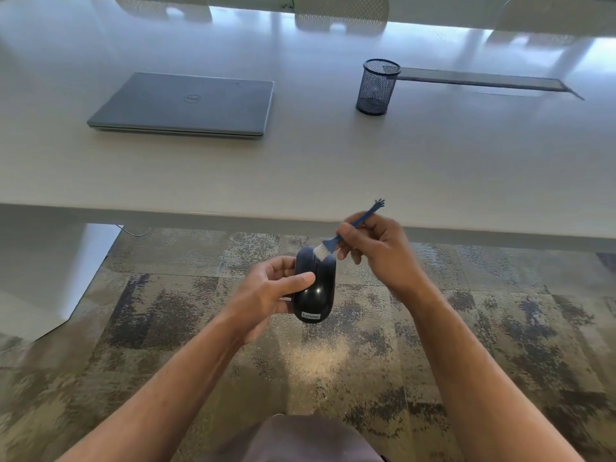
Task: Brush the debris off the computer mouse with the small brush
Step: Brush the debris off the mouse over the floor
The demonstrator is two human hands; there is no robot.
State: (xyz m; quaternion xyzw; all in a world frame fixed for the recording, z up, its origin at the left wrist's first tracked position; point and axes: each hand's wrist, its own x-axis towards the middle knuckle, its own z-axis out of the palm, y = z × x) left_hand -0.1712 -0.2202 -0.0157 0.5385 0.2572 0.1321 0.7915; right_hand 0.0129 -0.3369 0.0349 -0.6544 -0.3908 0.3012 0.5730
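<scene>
A black computer mouse (pixel 316 288) with a white Lenovo label is held over the carpet, in front of the table's near edge. My left hand (pixel 266 291) grips it from the left side, thumb across its top. My right hand (pixel 376 251) pinches a small blue brush (pixel 353 226) by its thin handle. The brush's white bristles touch the front end of the mouse, near the buttons. The handle's forked tip points up and to the right, above my fingers.
A long pale table (pixel 333 168) spans the view. On it lie a shut grey laptop (pixel 186 105) at the left and a black mesh pen cup (pixel 378 86) at the right, next to a cable slot (pixel 483 80). Patterned carpet (pixel 200 328) lies below.
</scene>
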